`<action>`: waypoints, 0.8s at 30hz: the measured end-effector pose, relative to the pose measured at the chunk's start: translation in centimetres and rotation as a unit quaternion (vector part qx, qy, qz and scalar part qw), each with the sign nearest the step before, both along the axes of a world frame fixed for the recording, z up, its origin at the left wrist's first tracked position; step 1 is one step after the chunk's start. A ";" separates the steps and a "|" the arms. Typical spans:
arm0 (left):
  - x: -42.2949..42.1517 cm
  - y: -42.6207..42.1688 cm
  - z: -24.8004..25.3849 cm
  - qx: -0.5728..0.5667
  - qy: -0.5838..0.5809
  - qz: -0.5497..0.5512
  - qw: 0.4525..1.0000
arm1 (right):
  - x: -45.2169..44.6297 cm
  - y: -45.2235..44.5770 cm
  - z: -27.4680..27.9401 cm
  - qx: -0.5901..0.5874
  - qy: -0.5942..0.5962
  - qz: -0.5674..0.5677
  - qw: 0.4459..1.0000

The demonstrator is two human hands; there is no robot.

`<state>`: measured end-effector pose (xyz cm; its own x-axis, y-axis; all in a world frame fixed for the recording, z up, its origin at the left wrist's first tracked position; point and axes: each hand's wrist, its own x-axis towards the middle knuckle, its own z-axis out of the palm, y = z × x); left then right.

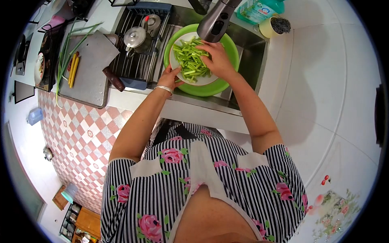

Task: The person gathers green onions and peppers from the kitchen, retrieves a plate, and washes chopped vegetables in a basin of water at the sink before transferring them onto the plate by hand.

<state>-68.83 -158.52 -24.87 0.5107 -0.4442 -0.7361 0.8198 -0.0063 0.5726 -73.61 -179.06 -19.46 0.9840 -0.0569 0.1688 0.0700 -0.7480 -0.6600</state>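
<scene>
A white plate [206, 79] heaped with cut green vegetable stalks [190, 58] is over a large green basin [231, 60] in the sink. My left hand [169, 78], with a bracelet at the wrist, grips the plate's lower left rim, its fingers partly under the plate. At the right side of the pile is my right hand [218, 60]. Its fingers and thumb are apart, and the fingertips touch the stalks. The dark grey faucet head [213, 25] hangs just above the right fingers and covers part of the basin's rim.
A dish rack [148, 60] with a lidded metal pot [135, 38] stands left of the basin. Further left, a cleaver [97, 50] lies on a cutting board [83, 91] near green onions [63, 60] and yellow strips [73, 71]. Behind right are a green bottle [257, 11] and a scrubber [280, 25] in a cup.
</scene>
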 end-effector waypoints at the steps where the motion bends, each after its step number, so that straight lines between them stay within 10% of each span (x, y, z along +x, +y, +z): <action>1: 0.0 0.0 -0.1 0.002 -0.002 -0.004 1.000 | 0.4 0.2 0.3 -0.009 0.010 0.012 1.000; 18: 0.2 0.3 -1.4 -0.004 -0.007 0.001 1.000 | 2.6 -3.2 -0.6 0.041 0.081 0.098 0.991; 24: 1.0 1.1 -0.4 -0.003 -0.011 0.032 0.999 | 2.3 -6.8 -2.4 0.365 0.089 -0.090 0.923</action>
<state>-67.79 -157.42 -25.31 0.5543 -0.4142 -0.7220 0.8056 0.0489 0.5904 -71.33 -185.84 -21.82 0.9557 -0.2579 -0.1417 -0.1697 -0.0896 -0.9814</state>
